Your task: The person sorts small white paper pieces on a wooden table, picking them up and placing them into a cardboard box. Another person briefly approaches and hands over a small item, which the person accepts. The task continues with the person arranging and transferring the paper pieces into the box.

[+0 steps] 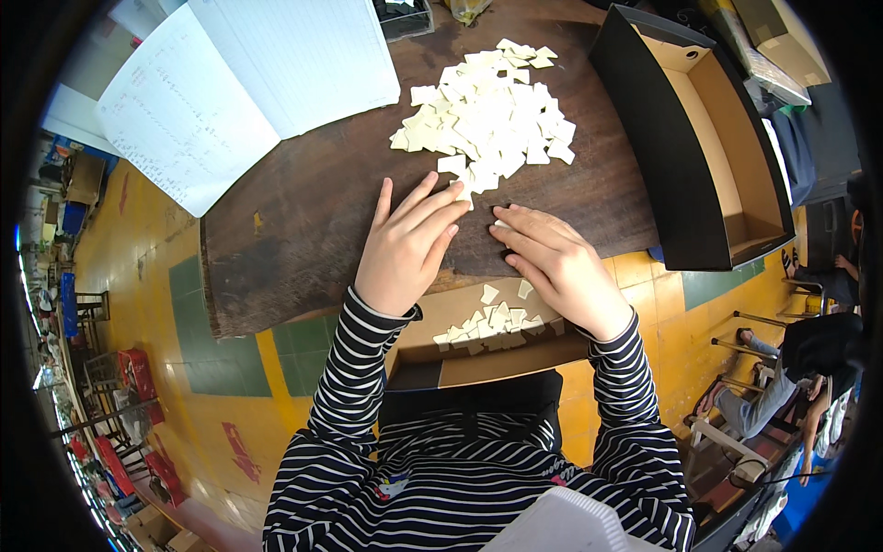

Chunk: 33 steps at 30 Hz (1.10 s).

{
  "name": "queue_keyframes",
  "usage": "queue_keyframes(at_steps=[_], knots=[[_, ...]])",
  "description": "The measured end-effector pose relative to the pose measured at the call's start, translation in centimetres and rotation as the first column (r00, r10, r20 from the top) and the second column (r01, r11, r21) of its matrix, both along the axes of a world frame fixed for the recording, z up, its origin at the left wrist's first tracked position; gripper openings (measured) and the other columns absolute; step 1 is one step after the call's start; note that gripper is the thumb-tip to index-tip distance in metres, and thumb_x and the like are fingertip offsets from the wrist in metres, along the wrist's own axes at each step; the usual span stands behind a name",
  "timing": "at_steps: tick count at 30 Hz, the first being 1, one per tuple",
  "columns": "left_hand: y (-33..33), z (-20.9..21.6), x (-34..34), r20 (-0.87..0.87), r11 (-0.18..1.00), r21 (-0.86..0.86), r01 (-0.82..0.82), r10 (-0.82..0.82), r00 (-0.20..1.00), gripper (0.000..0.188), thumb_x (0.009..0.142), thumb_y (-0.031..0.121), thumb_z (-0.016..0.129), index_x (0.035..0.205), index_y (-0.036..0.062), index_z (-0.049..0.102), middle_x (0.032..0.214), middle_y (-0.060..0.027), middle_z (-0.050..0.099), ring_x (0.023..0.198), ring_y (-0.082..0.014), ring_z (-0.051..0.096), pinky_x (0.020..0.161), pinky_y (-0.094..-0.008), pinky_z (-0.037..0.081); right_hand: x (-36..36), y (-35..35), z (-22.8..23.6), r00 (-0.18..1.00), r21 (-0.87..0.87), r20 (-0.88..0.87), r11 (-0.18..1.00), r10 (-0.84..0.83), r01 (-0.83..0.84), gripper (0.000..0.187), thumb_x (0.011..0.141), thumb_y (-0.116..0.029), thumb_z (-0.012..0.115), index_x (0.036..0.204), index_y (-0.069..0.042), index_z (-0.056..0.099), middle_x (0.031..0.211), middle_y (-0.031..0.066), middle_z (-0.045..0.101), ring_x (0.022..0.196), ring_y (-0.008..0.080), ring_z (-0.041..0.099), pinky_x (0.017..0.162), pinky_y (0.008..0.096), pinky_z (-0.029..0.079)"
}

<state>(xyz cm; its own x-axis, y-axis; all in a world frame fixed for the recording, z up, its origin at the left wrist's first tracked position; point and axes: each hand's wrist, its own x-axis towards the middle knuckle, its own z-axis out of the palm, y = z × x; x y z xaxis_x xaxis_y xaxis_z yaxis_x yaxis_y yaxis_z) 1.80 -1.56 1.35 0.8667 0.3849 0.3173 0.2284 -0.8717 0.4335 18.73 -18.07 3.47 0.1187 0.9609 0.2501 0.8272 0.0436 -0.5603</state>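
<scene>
A heap of small flat cream-white pieces point(497, 115) lies on the dark wooden table point(303, 230). My left hand point(409, 241) rests at the near edge of the heap with its fingers spread, the tips touching the closest pieces. To its right, my right hand point(556, 262) lies palm down on the table, fingers stretched out, with a bit of one pale piece showing at the fingertips. Below the table edge, an open cardboard box point(515, 366) on my lap holds more such pieces point(497, 324). What lies under my palms is hidden.
An open notebook point(207, 101) with handwriting covers the table's far left. An empty black box with a brown inside point(708, 138) stands at the right end. A dark tray point(405, 20) sits at the back. On the right, a seated person point(782, 386) is near metal-legged stools.
</scene>
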Motion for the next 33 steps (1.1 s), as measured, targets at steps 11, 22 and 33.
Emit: queue_keyframes(at_steps=[11, 22, 33], knots=[[-0.4, 0.3, -0.9, 0.132, 0.991, -0.128, -0.025, 0.042, 0.990, 0.027, 0.097, 0.010, 0.060, 0.124, 0.0102, 0.066, 0.117, -0.0043, 0.073, 0.123, -0.0254, 0.062, 0.117, -0.0572, 0.028, -1.0, 2.0, 0.1, 0.996, 0.065, 0.079, 0.997, 0.032, -0.037, 0.051, 0.091, -0.010, 0.067, 0.141, -0.007, 0.055, 0.144, 0.0129, 0.056, 0.134, 0.0319, 0.052, 0.112, 0.0427, 0.042], [-0.1, 0.4, -1.0, 0.108, 0.982, -0.190, -0.011, 0.032, 0.994, 0.050, 0.099, -0.001, 0.048, 0.147, 0.0124, 0.044, 0.126, 0.0000, 0.070, 0.133, -0.0252, 0.054, 0.119, -0.0560, 0.026, -0.7, 0.8, 0.3, 0.996, 0.045, 0.089, 0.998, 0.029, -0.033, 0.050, 0.089, -0.014, 0.069, 0.138, -0.009, 0.059, 0.142, 0.0111, 0.058, 0.133, 0.0297, 0.053, 0.110, 0.0433, 0.043], [-0.2, 0.4, -0.8, 0.091, 0.972, -0.236, 0.003, 0.019, 0.996, 0.054, 0.098, -0.003, 0.041, 0.150, 0.0075, 0.039, 0.133, -0.0032, 0.066, 0.104, -0.0259, 0.067, 0.120, -0.0524, 0.027, -0.5, -0.4, 0.3, 0.993, -0.019, -0.012, 0.993, 0.114, -0.115, 0.044, 0.090, -0.015, 0.068, 0.133, -0.009, 0.063, 0.141, 0.0103, 0.059, 0.136, 0.0311, 0.050, 0.114, 0.0453, 0.039]])
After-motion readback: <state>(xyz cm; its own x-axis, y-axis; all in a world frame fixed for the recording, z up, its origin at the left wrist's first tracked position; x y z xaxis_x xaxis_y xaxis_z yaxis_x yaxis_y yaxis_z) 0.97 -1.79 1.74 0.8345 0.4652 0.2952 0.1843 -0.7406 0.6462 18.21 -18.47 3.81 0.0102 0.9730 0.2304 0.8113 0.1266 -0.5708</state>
